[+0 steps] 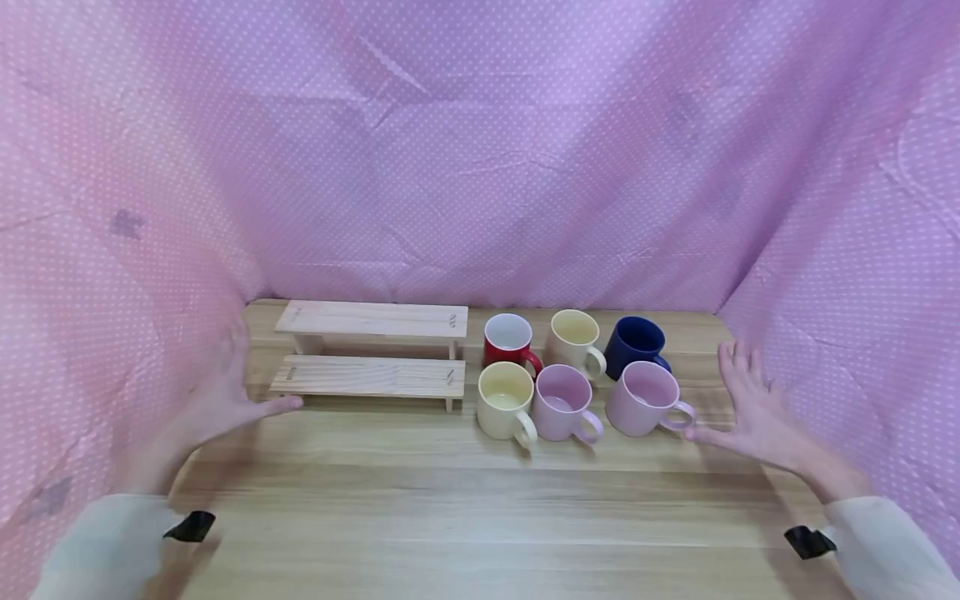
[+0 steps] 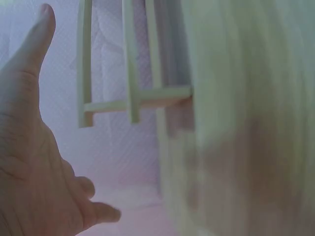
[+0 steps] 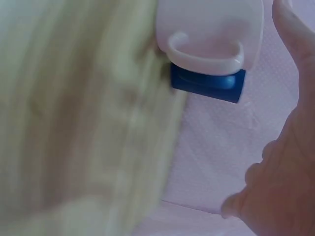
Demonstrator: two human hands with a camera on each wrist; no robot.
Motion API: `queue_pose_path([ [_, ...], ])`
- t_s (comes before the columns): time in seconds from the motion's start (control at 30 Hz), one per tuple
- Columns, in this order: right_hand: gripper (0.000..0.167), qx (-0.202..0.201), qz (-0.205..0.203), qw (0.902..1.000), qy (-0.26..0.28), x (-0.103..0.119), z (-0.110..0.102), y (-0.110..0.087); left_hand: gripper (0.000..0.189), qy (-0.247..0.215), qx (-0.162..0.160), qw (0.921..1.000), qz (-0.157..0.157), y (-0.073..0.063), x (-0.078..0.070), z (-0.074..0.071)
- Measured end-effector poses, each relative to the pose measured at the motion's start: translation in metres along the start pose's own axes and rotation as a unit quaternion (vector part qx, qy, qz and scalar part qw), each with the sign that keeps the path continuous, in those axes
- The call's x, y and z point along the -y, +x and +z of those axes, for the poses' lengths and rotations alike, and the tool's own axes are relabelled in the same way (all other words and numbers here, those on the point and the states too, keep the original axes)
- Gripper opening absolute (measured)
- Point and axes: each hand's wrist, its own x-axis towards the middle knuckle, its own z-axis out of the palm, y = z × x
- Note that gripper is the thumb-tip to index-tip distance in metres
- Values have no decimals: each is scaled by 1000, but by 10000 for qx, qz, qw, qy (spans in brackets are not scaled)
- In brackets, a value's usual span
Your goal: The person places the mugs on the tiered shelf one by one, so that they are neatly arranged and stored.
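At right of centre in the frame, viewing mugs (image 1: pixel 562 426), probably stiff, slick, breakable, fairly heavy; favouring a grip round the handle (image 1: pixel 532 427). Counting six: one red, one blue, two cream, two pink, plus two wooden boards (image 1: pixel 367 379) at left of centre. Hovering with left hand (image 1: pixel 213 408) and right hand (image 1: pixel 757 419), splayed wide and gripping nothing.

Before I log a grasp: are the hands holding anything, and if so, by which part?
Nothing is held: the left hand and the right hand are both empty.
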Motion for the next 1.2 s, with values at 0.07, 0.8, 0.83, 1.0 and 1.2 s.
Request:
queue_pose_path([
  [0.07, 136, 83, 75, 9978, 658, -1, 7, -5, 140, -428, 21, 9990, 139, -1, 3, 10],
  [0.8, 65, 619, 691, 9242, 3704, 6, 44, -12, 83, -3026, 85, 9476, -1020, 5, 43, 53],
  [0.83, 63, 595, 775, 9263, 3639, 5, 44, -11, 81, -3204, 95, 9421, -983, 5, 46, 55],
  [1.0, 61, 530, 1077, 9284, 3517, 4, 44, -7, 76, -3946, 49, 9164, -664, 2, 53, 59],
  [1.2, 65, 499, 1090, 9026, 4134, 5, 48, -2, 73, -4404, -62, 8971, -357, 2, 56, 60],
])
